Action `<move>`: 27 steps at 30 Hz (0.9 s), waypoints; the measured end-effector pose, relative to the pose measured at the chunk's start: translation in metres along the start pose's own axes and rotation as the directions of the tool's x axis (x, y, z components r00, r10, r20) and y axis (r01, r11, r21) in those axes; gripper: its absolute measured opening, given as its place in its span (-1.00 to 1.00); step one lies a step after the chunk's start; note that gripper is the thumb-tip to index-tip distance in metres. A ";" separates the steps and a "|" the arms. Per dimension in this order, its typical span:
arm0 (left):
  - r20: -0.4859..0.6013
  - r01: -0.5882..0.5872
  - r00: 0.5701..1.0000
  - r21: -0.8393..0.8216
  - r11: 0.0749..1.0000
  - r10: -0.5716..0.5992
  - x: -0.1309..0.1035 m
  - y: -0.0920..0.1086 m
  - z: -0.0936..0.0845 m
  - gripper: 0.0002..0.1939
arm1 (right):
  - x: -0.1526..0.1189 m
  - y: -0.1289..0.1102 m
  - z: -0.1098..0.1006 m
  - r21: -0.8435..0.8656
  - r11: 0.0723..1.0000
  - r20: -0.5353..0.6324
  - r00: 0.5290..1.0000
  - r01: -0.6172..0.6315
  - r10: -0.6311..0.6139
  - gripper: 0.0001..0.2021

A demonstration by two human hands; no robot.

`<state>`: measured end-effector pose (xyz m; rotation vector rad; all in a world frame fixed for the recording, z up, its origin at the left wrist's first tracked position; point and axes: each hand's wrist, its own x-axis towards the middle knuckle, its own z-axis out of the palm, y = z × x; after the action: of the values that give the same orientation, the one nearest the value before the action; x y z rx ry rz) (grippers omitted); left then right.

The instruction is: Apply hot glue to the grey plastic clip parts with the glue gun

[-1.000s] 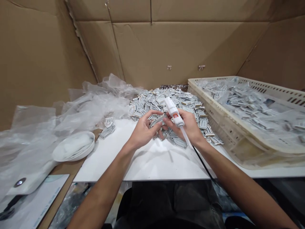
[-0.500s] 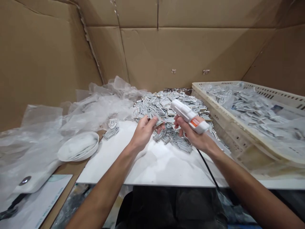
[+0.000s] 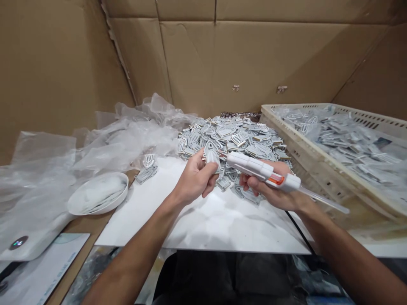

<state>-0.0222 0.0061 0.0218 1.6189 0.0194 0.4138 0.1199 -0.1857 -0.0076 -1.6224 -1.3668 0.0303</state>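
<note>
Between its thumb and fingers, my left hand (image 3: 196,176) holds a flat grey piece (image 3: 211,153) with a pointed outline, tilted up above the pile. My right hand (image 3: 270,188) is wrapped round a white glue gun (image 3: 249,166) with an orange part; a clear glue stick (image 3: 324,200) sticks out of its back end. The gun's nozzle points left, close to the grey piece; whether they touch I cannot tell. Behind both hands lies a heap of similar grey pieces (image 3: 235,131) on the white board (image 3: 203,224).
A cream plastic crate (image 3: 305,163) with bagged pieces stands at the right. Clear plastic bags (image 3: 127,135) are piled at the left, near a white oval dish (image 3: 122,197). A black cord (image 3: 299,231) crosses the front edge. Cardboard walls surround the back.
The grey piece in my left hand has been turned more upright. My right hand has moved right and down, and the gun lies flatter, its nozzle near the piece. The view has shifted slightly.
</note>
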 end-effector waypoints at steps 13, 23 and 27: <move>0.019 0.022 1.000 -0.089 0.996 -0.020 -0.003 0.001 0.009 -0.82 | 0.004 -0.014 0.000 -0.166 0.981 0.034 0.995 0.095 -0.091 -0.57; -0.006 0.022 1.000 -0.103 0.994 -0.023 -0.003 0.001 0.012 -0.82 | 0.003 -0.012 0.002 -0.222 0.965 0.027 0.990 0.138 -0.135 -0.60; -0.013 0.020 1.000 -0.107 0.994 -0.022 -0.002 0.002 0.014 -0.81 | 0.003 -0.012 0.002 -0.275 0.938 0.008 0.976 0.210 -0.216 -0.60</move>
<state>-0.0208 -0.0078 0.0229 1.5086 0.0250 0.4037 0.1107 -0.1832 0.0014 -1.6822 -1.5762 -0.3188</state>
